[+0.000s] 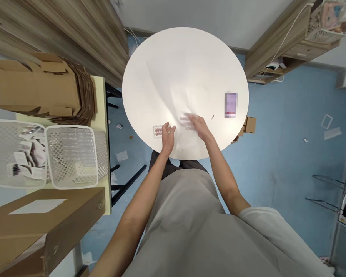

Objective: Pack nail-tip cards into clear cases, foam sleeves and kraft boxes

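I stand at a round white table (184, 69). My left hand (168, 132) rests near its front edge, fingers loosely apart, right beside a small clear packet with pink pieces (158, 131) that it touches or nearly touches. My right hand (196, 125) lies just to the right, and its fingers are smeared by motion over a thin clear wrapper or packet (186, 122) that I cannot make out well. The two hands are a few centimetres apart.
A phone (231, 105) lies on the table's right side. To the left, a side table (101, 100) carries stacked flat cardboard (46, 88) and two white mesh baskets (72, 156) with small packets. A long cardboard box (40, 223) sits lower left. Small boxes (249, 125) stand on the blue floor.
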### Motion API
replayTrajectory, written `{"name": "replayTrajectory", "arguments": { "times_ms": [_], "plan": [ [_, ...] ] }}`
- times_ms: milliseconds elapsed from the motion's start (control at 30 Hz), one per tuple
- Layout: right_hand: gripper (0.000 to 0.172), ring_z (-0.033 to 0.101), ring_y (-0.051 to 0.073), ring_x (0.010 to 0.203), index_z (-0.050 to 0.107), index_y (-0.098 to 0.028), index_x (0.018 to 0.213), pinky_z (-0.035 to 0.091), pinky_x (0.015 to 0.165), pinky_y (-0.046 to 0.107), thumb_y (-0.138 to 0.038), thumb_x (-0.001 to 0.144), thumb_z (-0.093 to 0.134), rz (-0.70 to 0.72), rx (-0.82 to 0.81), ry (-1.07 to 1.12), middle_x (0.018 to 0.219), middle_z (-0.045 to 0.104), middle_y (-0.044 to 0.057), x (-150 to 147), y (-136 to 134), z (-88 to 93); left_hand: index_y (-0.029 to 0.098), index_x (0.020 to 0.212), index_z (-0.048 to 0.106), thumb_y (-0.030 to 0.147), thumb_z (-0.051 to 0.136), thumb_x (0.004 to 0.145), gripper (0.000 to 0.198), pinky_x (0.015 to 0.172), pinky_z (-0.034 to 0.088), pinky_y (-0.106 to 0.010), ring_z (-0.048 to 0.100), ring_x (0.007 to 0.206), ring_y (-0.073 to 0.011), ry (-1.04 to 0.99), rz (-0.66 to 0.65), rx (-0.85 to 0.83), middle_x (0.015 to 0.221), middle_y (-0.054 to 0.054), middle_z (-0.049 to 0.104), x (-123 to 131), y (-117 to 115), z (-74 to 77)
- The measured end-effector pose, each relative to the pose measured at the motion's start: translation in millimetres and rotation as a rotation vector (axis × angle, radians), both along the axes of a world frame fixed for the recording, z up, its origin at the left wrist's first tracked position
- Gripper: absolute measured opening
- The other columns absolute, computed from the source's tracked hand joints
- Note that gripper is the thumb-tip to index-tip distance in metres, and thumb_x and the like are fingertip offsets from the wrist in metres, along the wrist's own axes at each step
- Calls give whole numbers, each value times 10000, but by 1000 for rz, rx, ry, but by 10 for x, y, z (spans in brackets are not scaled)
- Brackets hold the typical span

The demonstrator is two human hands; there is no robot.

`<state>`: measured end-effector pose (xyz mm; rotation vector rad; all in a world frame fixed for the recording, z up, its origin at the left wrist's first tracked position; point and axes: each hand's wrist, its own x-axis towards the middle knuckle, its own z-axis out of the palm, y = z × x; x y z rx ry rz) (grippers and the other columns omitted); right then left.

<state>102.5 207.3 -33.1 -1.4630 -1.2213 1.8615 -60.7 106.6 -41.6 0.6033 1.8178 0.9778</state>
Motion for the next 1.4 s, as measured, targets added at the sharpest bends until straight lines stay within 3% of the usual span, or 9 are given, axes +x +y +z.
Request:
{"name": "replayTrajectory", "arguments": {
  "times_ms": [67, 200, 333, 467, 600, 733, 900, 1200, 1400],
  "plan": [
    [504, 833, 268, 1018, 774, -231, 1180, 701, 871, 408, -705, 1050, 667, -63, -20, 10, 1084, 860, 91, 167, 8, -3, 245, 1458, 671, 545, 577, 1091, 483, 1149, 575, -412, 641, 1477, -299, -158, -16, -49, 1566, -149, 677, -47, 115, -110],
    [461, 823, 228, 931, 766, -202, 1051, 690, 844, 360, -660, 1030, 717, -166, -51, -67, 1036, 858, 83, 379, 43, -201, 184, 1086, 777, 618, 723, 992, 447, 932, 621, -365, 765, 1115, -289, -318, -103, -81, 1104, -126, 813, -28, 305, -261],
    [452, 740, 180, 658, 707, -198, 911, 632, 701, 310, -629, 1049, 697, -194, -24, -281, 827, 806, 59, 389, 117, -491, 223, 773, 643, 498, 740, 989, 363, 810, 547, -317, 680, 868, -223, 111, -38, -131, 784, -27, 687, -55, 376, -329],
    [495, 708, 217, 657, 559, -259, 733, 605, 723, 340, -582, 1104, 616, -111, 163, -543, 686, 703, 36, 291, 222, -703, 262, 656, 490, 472, 649, 1041, 466, 852, 506, -353, 649, 823, -245, 396, -182, -206, 707, -36, 629, -186, 396, -393],
    [509, 728, 283, 819, 449, -305, 696, 602, 833, 395, -554, 1112, 605, -18, 247, -702, 676, 642, 39, 206, 337, -834, 265, 753, 601, 423, 645, 1020, 313, 918, 514, -379, 699, 934, -289, 434, -264, -237, 822, -64, 732, -342, 441, -459],
    [482, 707, 301, 867, 421, -311, 717, 588, 869, 433, -503, 1120, 604, 62, 212, -786, 737, 640, 47, 175, 413, -887, 231, 1050, 734, 388, 625, 1021, 193, 1049, 532, -428, 718, 1066, -308, 435, -311, -174, 1110, -116, 790, -559, 445, -500],
    [394, 722, 288, 916, 550, -275, 863, 578, 871, 411, -584, 1087, 648, 13, 194, -777, 861, 708, 56, 226, 363, -808, 225, 1418, 659, 368, 884, 795, 677, 1241, 475, -572, 557, 1446, -428, 525, -555, -28, 1490, -182, 622, -951, 219, -550],
    [478, 761, 282, 1055, 587, -241, 1331, 585, 937, 411, -533, 987, 743, -9, 103, -771, 1074, 783, 62, 400, -351, -568, 295, 1602, 466, 414, 927, 771, 958, 1190, 539, -618, 486, 1537, -466, 630, -1003, -34, 1643, -194, 466, -1341, -90, -541],
    [284, 757, 262, 1019, 648, -225, 1221, 577, 920, 389, -407, 1004, 677, -1, 56, -748, 1048, 785, 68, 407, -657, -601, 220, 1562, 554, 285, 748, 905, 688, 1109, 553, -554, 531, 1411, -444, 799, -1122, -97, 1524, -206, 551, -1338, -119, -393]
  ]
}}
